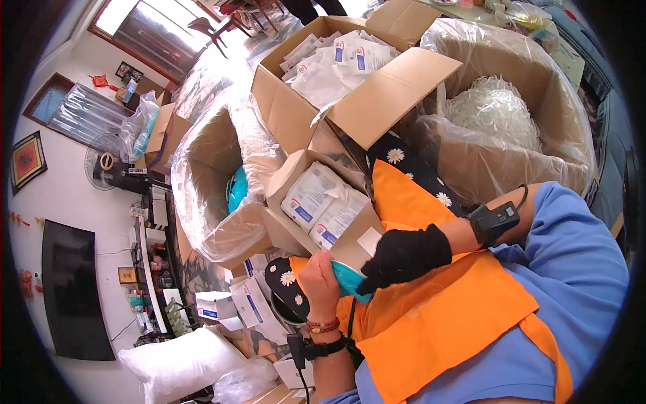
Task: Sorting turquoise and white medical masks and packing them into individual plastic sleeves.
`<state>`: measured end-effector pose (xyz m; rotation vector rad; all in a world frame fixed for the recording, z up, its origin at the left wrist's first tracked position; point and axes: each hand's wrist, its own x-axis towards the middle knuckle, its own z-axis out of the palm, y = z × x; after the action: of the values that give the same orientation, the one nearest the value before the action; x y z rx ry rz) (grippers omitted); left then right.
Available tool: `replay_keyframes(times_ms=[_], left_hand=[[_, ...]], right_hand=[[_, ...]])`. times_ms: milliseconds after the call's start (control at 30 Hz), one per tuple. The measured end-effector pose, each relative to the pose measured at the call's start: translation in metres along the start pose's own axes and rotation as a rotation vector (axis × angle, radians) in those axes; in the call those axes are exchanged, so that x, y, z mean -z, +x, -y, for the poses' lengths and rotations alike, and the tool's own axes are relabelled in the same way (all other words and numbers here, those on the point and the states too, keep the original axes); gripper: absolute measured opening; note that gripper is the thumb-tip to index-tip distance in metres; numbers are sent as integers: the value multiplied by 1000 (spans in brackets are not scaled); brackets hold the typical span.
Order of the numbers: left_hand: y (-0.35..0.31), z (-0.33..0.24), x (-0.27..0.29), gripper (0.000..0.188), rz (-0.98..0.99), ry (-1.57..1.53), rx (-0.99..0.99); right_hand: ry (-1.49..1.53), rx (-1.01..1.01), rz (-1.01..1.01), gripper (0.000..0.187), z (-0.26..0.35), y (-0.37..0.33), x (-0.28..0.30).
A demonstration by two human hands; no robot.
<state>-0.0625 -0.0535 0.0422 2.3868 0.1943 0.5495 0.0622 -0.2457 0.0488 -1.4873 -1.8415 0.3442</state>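
Between my hands, above my orange apron (444, 316), is a flat teal bundle (348, 279) that looks like stacked face masks. My bare left hand (320, 286) is closed on its left end. My right hand (410, 254), in a black glove, grips the opposite end, its fingers partly hidden. Just beyond them stands a small open carton (282, 225) with white and blue packets (325, 202) inside. Left of that, a plastic-lined box (202, 161) holds more teal material (237, 190).
A larger carton (286, 121) behind holds many similar packets (363, 54), flaps spread. At right, a plastic-lined box (579, 135) contains a pile of white strands (494, 111). Small white boxes (252, 303) and a white stuffed bag (185, 363) lie at lower left. A fan (108, 161) stands behind.
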Motion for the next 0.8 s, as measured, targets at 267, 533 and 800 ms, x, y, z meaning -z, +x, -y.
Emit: replay_keyframes(times_ms=[267,533,800], left_hand=[[-5,34,39,28,-436,-398,331],[14,-14,-30,24,-407,-606,-5],[15,0,1,21,-239,-613,510]], right_hand=[[-102,-261,119,24,-1,8,8],[741,-387,-174,58,-41,66,-27],[403,-544,35,67,-24,38,0]])
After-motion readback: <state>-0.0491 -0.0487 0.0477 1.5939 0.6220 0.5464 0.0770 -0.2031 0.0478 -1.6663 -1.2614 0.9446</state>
